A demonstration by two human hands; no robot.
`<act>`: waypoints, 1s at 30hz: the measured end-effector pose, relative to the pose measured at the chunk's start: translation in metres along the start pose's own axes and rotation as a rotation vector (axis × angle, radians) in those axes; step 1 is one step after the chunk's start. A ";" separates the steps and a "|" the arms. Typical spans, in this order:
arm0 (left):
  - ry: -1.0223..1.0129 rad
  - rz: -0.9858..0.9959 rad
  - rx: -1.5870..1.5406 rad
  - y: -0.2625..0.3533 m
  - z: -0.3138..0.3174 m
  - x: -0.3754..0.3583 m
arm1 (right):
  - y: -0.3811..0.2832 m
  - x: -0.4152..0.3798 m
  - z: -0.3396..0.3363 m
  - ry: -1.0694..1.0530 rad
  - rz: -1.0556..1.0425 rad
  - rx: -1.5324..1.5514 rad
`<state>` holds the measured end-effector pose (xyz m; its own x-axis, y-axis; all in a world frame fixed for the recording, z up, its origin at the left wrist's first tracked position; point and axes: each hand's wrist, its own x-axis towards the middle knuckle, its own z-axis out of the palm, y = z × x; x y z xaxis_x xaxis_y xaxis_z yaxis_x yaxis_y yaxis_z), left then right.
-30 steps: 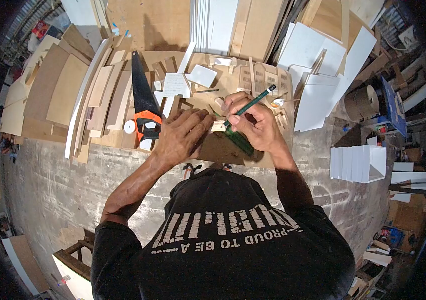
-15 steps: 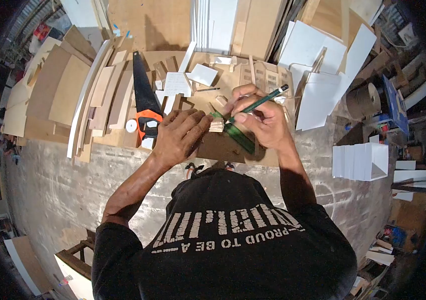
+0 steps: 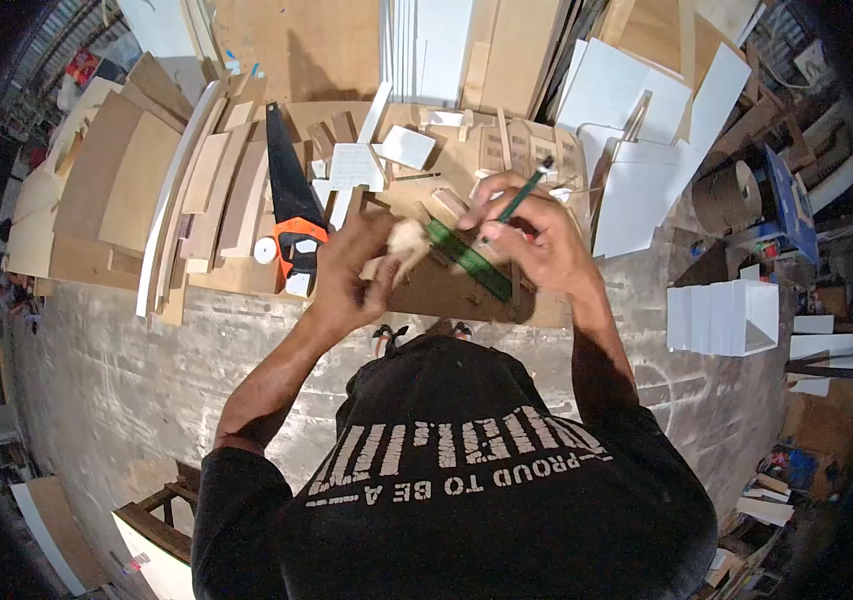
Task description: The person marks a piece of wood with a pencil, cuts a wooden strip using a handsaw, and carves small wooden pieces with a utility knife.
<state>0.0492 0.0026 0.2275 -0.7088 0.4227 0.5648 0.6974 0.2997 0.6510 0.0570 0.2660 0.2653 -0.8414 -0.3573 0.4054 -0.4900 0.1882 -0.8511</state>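
My left hand [image 3: 354, 268] is closed on a small pale wood block [image 3: 407, 244], which is smeared by motion and lifted over the board. In my right hand [image 3: 538, 230] is a dark green pencil [image 3: 524, 195], its pale-tipped end pointing up and away. Between the hands lies a green strip [image 3: 474, 262], perhaps a ruler, slanting across the brown board. Left of my left hand rests a handsaw [image 3: 292, 190] with an orange and black handle. A handwritten paper sheet [image 3: 356, 166] and a thin pen or pencil [image 3: 416, 177] lie beyond the hands.
Wood boards [image 3: 231, 190] lean in a row at the left of the work surface. White panels [image 3: 636, 195] stand on the right. A white roll of tape [image 3: 265, 250] sits by the saw. A white box-like unit [image 3: 721, 320] stands on the concrete floor.
My left hand has picked up and turned the small wood block, raising it off the green strip. My right hand has moved slightly right, with the pencil tilted more upright.
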 end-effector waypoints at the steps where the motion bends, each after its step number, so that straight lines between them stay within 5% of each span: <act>1: 0.045 -0.139 -0.177 0.001 -0.002 0.001 | 0.005 -0.005 -0.005 0.017 0.102 0.014; 7: 0.161 -0.573 -1.433 -0.003 0.009 -0.014 | 0.098 -0.048 0.023 -0.039 0.714 0.051; 10: 0.197 -0.591 -1.638 0.001 0.019 -0.020 | 0.164 -0.075 0.060 -0.150 0.809 -0.109; 13: 0.208 -0.596 -1.808 0.002 0.030 -0.022 | 0.298 -0.133 0.113 -0.151 0.570 -0.622; 20: 0.230 -0.622 -1.918 -0.005 0.042 -0.033 | 0.263 -0.103 0.127 0.012 0.395 -0.390; 23: 0.287 -0.752 -1.557 0.000 0.038 -0.032 | 0.289 -0.108 0.140 0.318 0.185 -0.492; 26: 0.383 -0.825 -1.394 -0.002 0.042 -0.028 | 0.219 -0.076 0.121 0.261 0.533 -0.089; 30: 0.437 -0.912 -1.168 -0.026 0.054 -0.033 | 0.130 -0.048 0.102 0.284 0.468 0.269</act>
<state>0.0597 0.0274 0.1642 -0.9537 0.1371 -0.2678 -0.2956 -0.5934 0.7487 0.0567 0.2139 0.1007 -0.9996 -0.0274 0.0094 -0.0098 0.0159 -0.9998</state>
